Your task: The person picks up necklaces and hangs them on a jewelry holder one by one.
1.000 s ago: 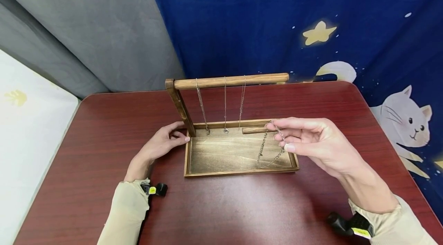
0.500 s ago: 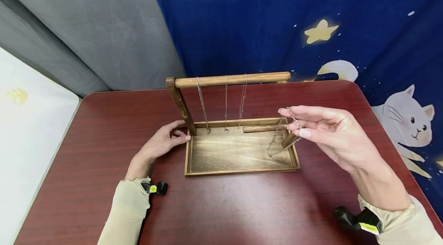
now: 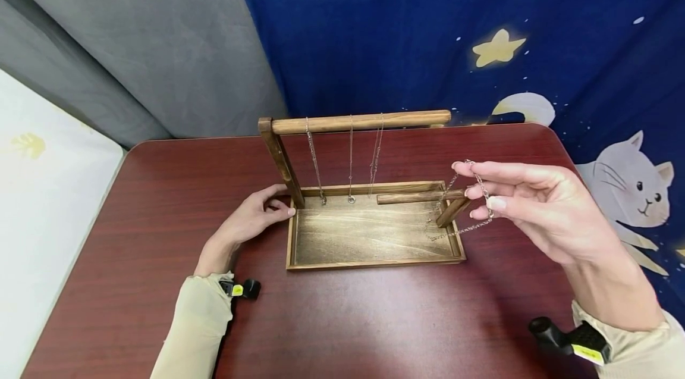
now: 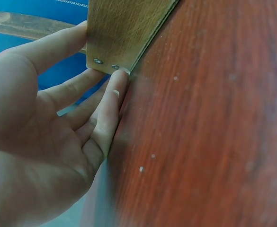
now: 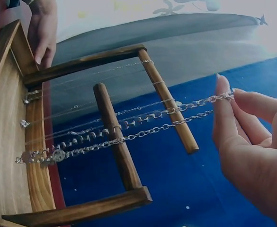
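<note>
My left hand [image 3: 251, 215] grips the left rear corner of a wooden necklace stand [image 3: 348, 263], thumb on the tray wall and fingers around the corner. My right hand [image 3: 540, 206] pinches a silver chain necklace [image 3: 473, 227] between thumb and fingers, right of the stand's short lower bar [image 3: 412, 197]. Its loop [image 5: 91, 149] dangles wide and crosses that bar in view; whether it goes around the bar I cannot tell. Three thin necklaces [image 3: 350, 159] hang from the long upper bar [image 3: 385, 121], with small pendants at their lower ends.
Two posts carry the bars: a tall left post [image 3: 283, 168] and a shorter right post [image 3: 452, 212]. The stand is on a dark red table [image 3: 342, 325]. Behind it hang a grey curtain [image 3: 150, 40] and a blue curtain [image 3: 364, 28] with a star and cat print.
My right hand has moved right and slightly away with the necklace, from over the tray to beside the short right post. My left hand stays at the stand's corner.
</note>
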A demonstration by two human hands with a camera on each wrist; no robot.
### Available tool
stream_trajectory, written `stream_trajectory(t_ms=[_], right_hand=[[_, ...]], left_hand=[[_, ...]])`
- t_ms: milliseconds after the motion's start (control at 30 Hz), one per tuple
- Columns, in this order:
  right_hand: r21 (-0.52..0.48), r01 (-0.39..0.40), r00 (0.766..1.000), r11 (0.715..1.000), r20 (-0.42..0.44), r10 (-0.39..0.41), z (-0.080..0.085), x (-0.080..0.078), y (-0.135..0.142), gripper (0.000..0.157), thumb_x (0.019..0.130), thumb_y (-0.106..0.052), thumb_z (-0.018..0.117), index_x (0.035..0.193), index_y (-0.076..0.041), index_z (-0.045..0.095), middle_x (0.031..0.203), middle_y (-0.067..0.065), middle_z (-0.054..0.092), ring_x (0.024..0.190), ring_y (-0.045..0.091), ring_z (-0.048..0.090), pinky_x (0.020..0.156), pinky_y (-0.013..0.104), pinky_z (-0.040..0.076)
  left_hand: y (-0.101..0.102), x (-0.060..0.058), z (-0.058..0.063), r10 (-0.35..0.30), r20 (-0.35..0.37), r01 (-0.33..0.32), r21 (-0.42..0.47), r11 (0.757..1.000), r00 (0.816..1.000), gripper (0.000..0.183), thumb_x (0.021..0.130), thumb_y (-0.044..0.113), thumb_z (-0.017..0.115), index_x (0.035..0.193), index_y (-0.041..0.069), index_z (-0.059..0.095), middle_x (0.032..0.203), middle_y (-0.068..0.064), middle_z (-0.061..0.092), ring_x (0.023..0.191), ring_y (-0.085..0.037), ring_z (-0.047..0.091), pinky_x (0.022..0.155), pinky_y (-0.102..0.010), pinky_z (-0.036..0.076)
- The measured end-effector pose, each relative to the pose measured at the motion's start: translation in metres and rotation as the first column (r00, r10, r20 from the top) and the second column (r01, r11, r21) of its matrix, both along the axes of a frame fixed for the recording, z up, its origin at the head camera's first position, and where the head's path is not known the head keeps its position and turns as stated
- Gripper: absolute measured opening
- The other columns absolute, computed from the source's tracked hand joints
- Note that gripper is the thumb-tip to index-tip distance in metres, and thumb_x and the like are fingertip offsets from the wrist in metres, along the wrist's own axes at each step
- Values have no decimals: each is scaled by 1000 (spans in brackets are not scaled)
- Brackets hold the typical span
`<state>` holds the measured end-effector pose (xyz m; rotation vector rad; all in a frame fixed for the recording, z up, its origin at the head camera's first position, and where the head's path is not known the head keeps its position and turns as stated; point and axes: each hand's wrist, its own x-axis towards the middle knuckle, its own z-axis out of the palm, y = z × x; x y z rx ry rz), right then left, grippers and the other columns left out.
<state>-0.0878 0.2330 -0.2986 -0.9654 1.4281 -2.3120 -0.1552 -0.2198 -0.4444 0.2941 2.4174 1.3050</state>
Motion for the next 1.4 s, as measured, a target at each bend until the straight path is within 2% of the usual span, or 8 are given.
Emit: stream_trajectory(t_ms=[133, 333, 600, 933, 1167, 1400], right_hand=[[30, -45, 998, 999, -46, 46, 2, 1, 4, 51, 88, 33, 38, 137, 23, 38, 145, 32, 44, 119, 36, 59, 91, 42, 53], [78, -12, 997, 997, -79, 18, 5, 3, 8, 51, 86, 34, 41, 136, 27, 35, 144, 34, 43, 120, 39, 59, 97, 39, 49], [28, -10, 996, 1000, -86, 12, 10, 4, 16, 51, 87, 35, 35, 137, 28, 31, 143, 36, 43, 124, 43, 55, 102, 41, 44], [18, 31, 999, 999, -36, -31, 12, 6, 31, 51, 90, 33, 32, 140, 26, 27, 145, 36, 39, 129, 40, 51, 103, 39, 44], [-21, -26, 1000, 999, -13, 26, 13, 5, 38, 52, 91, 32, 28, 142, 26, 23, 148, 36, 35, 131, 41, 49, 103, 39, 44], [-16, -40, 999, 999, 6, 40, 15, 5, 47, 51, 92, 31, 26, 142, 25, 22, 150, 34, 34, 123, 38, 56, 96, 38, 50]], left_hand=[[1, 0, -1, 8, 12, -8, 10, 1000, 1000, 66, 94, 24, 70, 148, -1, 41, 105, -13, 68, 90, -18, 65, 83, -27, 48], [1, 1, 1, 17, 26, -18, 28, 999, 1000, 67, 94, 26, 71, 149, 1, 40, 108, -14, 67, 91, -18, 65, 82, -26, 48], [1, 3, 3, 22, 21, -22, 7, 1000, 1000, 67, 94, 27, 71, 148, 1, 41, 109, -15, 67, 91, -19, 63, 83, -28, 48], [0, 1, 0, 19, 14, -19, 1, 1000, 1000, 68, 94, 25, 71, 148, -1, 40, 110, -15, 67, 95, -20, 64, 84, -27, 47], [0, 1, 0, 15, 9, -15, -2, 1000, 1000, 68, 94, 25, 71, 148, -1, 40, 110, -15, 67, 94, -20, 64, 84, -27, 48], [0, 1, 1, 17, 16, -17, 4, 1000, 1000, 68, 94, 26, 71, 148, -1, 40, 110, -15, 67, 95, -20, 64, 83, -26, 48]])
